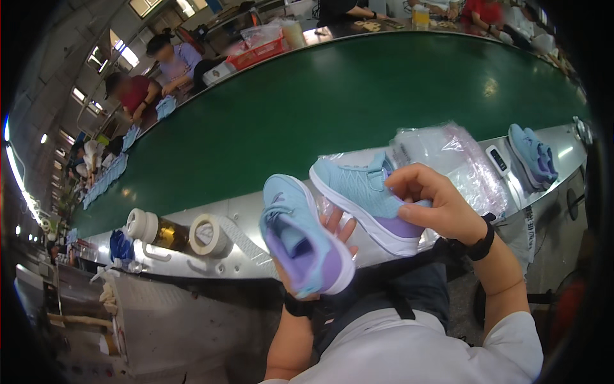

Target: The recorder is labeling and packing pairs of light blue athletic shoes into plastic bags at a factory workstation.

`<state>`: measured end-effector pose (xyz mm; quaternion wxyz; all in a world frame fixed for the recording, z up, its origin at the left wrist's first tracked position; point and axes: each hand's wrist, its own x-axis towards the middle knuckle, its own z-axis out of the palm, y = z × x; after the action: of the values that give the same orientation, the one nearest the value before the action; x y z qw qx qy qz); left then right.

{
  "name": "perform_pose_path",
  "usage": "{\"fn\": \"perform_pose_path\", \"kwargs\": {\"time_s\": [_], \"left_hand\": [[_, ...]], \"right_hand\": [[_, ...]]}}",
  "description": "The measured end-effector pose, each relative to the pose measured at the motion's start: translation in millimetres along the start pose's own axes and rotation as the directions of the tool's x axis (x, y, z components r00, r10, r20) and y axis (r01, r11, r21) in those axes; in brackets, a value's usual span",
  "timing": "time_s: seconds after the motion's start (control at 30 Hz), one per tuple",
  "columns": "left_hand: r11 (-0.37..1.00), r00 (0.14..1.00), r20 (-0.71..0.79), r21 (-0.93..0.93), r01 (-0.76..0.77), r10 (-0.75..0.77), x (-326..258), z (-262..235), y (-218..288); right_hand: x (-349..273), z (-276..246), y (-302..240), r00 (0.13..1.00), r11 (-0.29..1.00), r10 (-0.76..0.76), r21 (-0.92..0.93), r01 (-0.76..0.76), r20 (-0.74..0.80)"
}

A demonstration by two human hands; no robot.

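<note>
A light-blue sneaker (pixel 323 262) with a purple lining and heel lies tilted in my left hand (pixel 341 225). That hand is mostly hidden beneath it, and only some fingers show past the sole. To its right is a matching sneaker (pixel 358 192), side-on, with a white sole and a purple heel patch. My right hand (pixel 435 198) has its curled fingers and thumb at this shoe's collar and heel. Its fingertips are partly hidden inside the opening. The two shoes are close together above the metal edge of the bench.
A green conveyor belt (pixel 307 96) runs across in front. Clear plastic bags (pixel 448 160) lie on the right ledge, near a small white device (pixel 498 160) and another pair of sneakers (pixel 533 157). Leftward are a tape roll (pixel 208 235) and a bottle (pixel 160 232). Several people sit along the far side.
</note>
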<state>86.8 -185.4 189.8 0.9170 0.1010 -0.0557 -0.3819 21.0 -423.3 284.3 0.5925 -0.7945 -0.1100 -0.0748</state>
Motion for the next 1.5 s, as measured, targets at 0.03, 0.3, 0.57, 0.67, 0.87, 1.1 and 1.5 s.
{"fn": "perform_pose_path", "kwargs": {"time_s": [0.03,0.3,0.57,0.67,0.87,1.1,1.5], "left_hand": [[0.977,0.992,0.104,-0.193,0.093,-0.074,8.5,11.4,0.3],[0.978,0.985,-0.096,0.141,0.154,-0.142,17.6,30.8,-4.3],[0.938,0.970,-0.211,0.294,0.183,-0.123,10.8,44.8,-14.1],[0.912,0.962,-0.204,0.332,0.242,-0.181,13.5,43.6,-19.7],[0.806,0.944,-0.151,0.493,0.328,-0.292,19.1,58.7,-33.6],[0.792,0.928,-0.204,0.484,0.373,-0.312,20.4,39.9,-20.1],[0.816,0.882,-0.373,0.388,0.429,-0.287,20.6,-2.2,-14.4]], "right_hand": [[-3.3,-6.6,1.2,0.999,0.989,0.041,0.143,-0.036,-0.029],[-9.4,-6.7,7.0,0.998,0.991,0.030,-0.131,-0.038,-0.061],[-12.0,8.3,9.2,0.969,0.889,-0.042,-0.435,0.147,0.242],[-14.9,5.3,12.7,0.949,0.868,0.061,-0.486,0.102,0.308],[-45.7,-39.9,33.1,0.993,0.978,-0.114,-0.171,0.118,0.031],[-111.7,-138.8,5.7,0.881,0.973,0.165,-0.074,-0.219,-0.443],[-262.2,-389.8,41.3,0.615,-0.361,-0.042,-0.562,-0.744,-0.787]]}}
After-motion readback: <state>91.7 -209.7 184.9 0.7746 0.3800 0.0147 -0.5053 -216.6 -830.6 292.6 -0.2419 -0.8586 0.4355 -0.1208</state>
